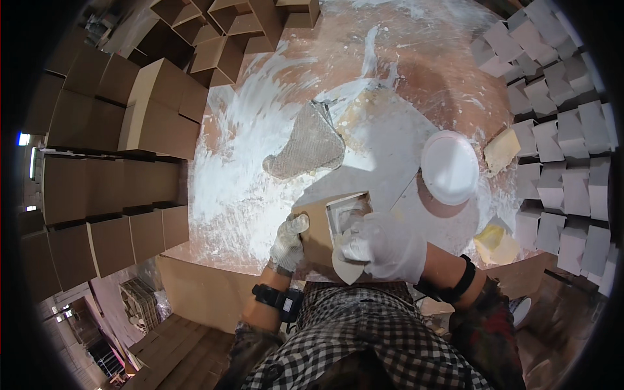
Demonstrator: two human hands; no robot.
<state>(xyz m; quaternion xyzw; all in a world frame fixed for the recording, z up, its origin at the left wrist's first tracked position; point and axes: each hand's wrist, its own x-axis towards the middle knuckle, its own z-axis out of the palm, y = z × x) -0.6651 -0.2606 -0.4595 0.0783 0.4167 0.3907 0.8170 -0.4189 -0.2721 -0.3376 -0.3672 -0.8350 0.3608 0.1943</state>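
My left hand [290,242], in a pale knit glove, grips the left side of a small brown cardboard box [316,235], thumb on top. The box is held low at the near edge of the table, and its right part carries white coating [341,211]. Over that right part is my right hand [383,244], in a white glove and smeared by motion, so its fingers and anything in them cannot be made out. Beyond the box lies a crumpled grey textured cloth [309,144]. To the right stands a round tub of white paint-like liquid [450,168].
Brown boxes [104,185] are stacked along the left, with more open boxes [240,26] at the far left. White-coated boxes [565,140] are piled on the right. Yellowish sponge pieces [502,151] lie near the tub. White smears cover much of the tabletop [227,175].
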